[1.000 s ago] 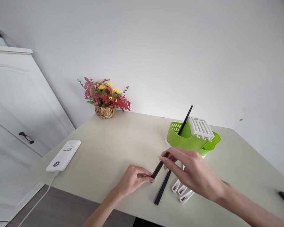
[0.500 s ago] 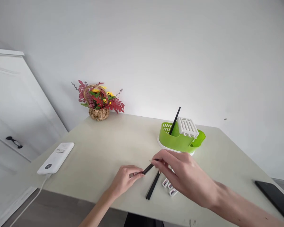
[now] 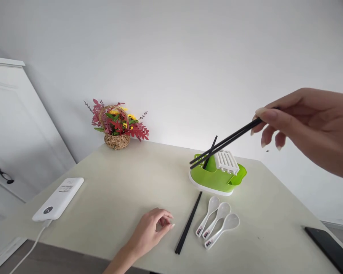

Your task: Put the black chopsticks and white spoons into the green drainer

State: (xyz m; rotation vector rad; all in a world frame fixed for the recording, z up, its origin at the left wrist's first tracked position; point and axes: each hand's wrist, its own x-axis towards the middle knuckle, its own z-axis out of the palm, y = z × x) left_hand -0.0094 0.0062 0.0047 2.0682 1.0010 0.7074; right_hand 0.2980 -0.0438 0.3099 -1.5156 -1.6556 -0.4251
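Observation:
Two black chopsticks point(image 3: 225, 142) are pinched between the thumb and fingers of my right hand point(image 3: 305, 125), raised at the right. They slant down to the left, their far ends in front of the green utensil holder point(image 3: 214, 179). My left hand point(image 3: 153, 230) rests at the table's front, loosely curled and holding nothing, thumb and fingertips slightly apart. Beside it lies another pair of black chopsticks point(image 3: 188, 224). Three white spoons point(image 3: 221, 222) with labelled handles lie to the right of that pair. Another black chopstick point(image 3: 213, 144) leans upright in the holder's left compartment.
A white slotted rack point(image 3: 226, 161) sits on the holder. At the back left stands a wicker basket point(image 3: 117, 141) of artificial flowers. A white power bank point(image 3: 58, 199) with a cable lies left, a black phone point(image 3: 330, 245) at the right edge. The wall rises behind the table point(image 3: 148, 175).
My right hand has lifted the pair of chopsticks up and to the right, uncovering the spoons. My left hand has let go of them and stays low on the table.

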